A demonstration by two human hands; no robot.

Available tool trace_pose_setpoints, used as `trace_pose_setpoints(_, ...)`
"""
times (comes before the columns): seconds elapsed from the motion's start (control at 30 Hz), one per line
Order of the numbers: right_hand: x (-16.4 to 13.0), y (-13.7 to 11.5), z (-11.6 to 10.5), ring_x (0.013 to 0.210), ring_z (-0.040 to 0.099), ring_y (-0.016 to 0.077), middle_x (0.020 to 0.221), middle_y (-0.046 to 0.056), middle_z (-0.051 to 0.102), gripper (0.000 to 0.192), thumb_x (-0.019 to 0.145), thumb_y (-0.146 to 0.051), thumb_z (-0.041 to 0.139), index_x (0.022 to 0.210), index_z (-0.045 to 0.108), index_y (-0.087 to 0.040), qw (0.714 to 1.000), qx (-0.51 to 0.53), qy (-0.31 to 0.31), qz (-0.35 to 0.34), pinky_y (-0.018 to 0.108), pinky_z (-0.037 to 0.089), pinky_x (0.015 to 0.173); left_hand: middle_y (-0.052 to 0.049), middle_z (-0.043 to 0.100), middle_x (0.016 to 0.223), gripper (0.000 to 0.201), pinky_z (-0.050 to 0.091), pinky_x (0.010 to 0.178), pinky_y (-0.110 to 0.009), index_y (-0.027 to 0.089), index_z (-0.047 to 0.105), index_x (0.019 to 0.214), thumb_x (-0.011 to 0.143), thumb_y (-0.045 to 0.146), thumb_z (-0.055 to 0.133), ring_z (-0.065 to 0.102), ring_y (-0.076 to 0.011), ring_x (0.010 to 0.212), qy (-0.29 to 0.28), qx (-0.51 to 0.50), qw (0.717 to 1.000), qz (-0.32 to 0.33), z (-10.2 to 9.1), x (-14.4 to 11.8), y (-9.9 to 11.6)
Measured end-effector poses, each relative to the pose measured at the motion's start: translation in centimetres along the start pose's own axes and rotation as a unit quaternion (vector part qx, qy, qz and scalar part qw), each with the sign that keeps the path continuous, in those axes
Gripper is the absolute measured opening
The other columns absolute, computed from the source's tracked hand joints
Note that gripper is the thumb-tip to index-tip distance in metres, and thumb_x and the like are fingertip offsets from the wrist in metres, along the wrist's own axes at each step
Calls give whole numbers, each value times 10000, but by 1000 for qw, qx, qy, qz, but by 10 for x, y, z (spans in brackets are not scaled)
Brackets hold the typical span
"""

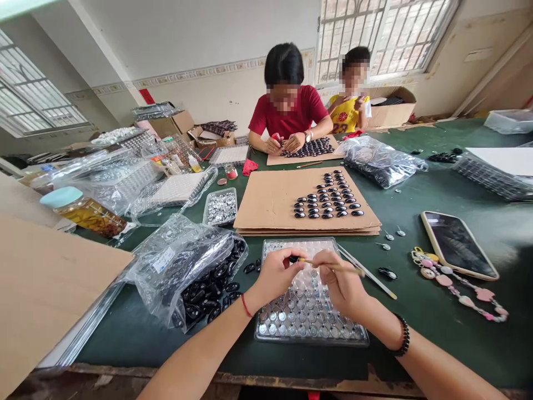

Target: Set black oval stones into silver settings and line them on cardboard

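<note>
1. Across the green table (416, 311), the largest thing near the hands is the cardboard sheet (270, 203), lying just beyond the clear tray (308, 325) and carrying rows of black oval pieces (328, 199) on its right half.
2. Left of the tray, a plastic bag (179, 261) spills more black pieces toward the tray's left edge; right of the tray lie a phone (458, 244) and a beaded chain (458, 289), well apart from it.
3. Beyond the cardboard, a person in a red shirt (287, 111) works at another sheet, hands apart from the wearer's own.
4. The tray sits directly under both hands, its long axis running away from the wearer, its pockets full of small silver caps.
5. The left hand (275, 275) pinches a small black piece (293, 259) between thumb and fingertips over the tray's far end.
6. The right hand (339, 280) grips a thin stick (333, 265); its long axis lies nearly level, left to right, tip pointing left at the black piece, tail trailing toward the phone.
7. Risks, as I judge them: the pinched piece is small and glossy, so a loose pinch could drop it among the caps; a wrist resting on the tray could tip it and scatter caps; the stick's tip could smear neighbouring pockets if it wanders.
</note>
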State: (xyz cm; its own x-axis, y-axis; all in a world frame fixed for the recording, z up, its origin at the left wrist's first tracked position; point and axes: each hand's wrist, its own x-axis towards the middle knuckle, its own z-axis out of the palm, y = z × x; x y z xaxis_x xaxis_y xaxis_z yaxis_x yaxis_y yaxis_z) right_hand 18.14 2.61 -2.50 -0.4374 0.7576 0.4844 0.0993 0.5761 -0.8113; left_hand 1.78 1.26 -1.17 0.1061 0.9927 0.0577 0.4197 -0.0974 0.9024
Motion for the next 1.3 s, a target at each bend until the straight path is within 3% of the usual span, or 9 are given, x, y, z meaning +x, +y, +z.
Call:
trace_pose_setpoints(0.07,7,4,-2,426,421,85,669,-2,500,179,884,-311,317,843,447,-195,972,188,44,131,232,326,433,-42,641,784,198,387,524,-216,150,638,833,719,301,583,506,-108,562,-18,-32,999,-11,-1,1,1)
trace_pose_setpoints(0.13,14,9,-6,362,361,56,613,-28,481,201,865,-366,354,820,445,-192,898,364,91,229,203,269,383,-44,634,793,189,415,558,-224,152,626,831,710,293,593,539,-120,601,-38,-54,997,-26,-2,2,1)
trace_pose_setpoints(0.2,20,15,-11,342,321,36,573,-44,468,194,825,-373,432,785,453,-184,830,468,138,270,188,233,374,-42,624,826,184,431,601,-231,161,615,844,708,282,593,564,-130,650,-45,-76,995,-42,-2,4,0)
trace_pose_setpoints(0.3,25,19,-16,336,312,28,543,-48,481,189,762,-354,530,743,472,-175,790,510,187,285,181,215,371,-30,607,768,211,409,565,-214,157,598,862,742,325,551,543,-116,611,-48,-89,993,-66,-1,6,-2)
trace_pose_setpoints(0.6,27,11,-16,328,319,34,511,-45,503,250,708,-403,573,717,489,-167,806,481,169,300,181,226,361,-2,544,690,310,201,401,-183,169,560,960,799,405,442,278,-42,419,-82,-86,988,-102,-8,4,5)
trace_pose_setpoints(0.9,26,6,-12,317,320,31,506,-45,504,229,740,-389,512,718,479,-164,814,483,140,291,173,215,352,-47,636,764,265,177,357,-157,141,529,888,736,355,565,233,0,357,88,-122,989,-7,-41,30,46)
trace_pose_setpoints(1.0,25,2,-9,311,314,31,493,-47,498,229,746,-386,495,702,472,-163,820,477,127,290,172,216,347,-43,648,769,292,191,343,-158,150,534,906,726,376,572,254,-3,343,138,-95,984,55,-49,55,62)
trace_pose_setpoints(1.1,26,0,-10,309,314,29,491,-44,500,238,766,-385,466,694,470,-158,827,460,128,296,169,209,343,-53,662,817,293,370,464,-177,149,585,859,706,399,580,492,-64,486,169,20,980,98,-49,96,62)
trace_pose_setpoints(1.3,31,4,-13,307,320,25,492,-45,505,231,775,-374,437,703,469,-157,835,453,138,279,159,215,337,-82,675,793,270,445,687,-263,127,628,764,659,374,602,610,-176,733,151,151,974,72,-32,188,15)
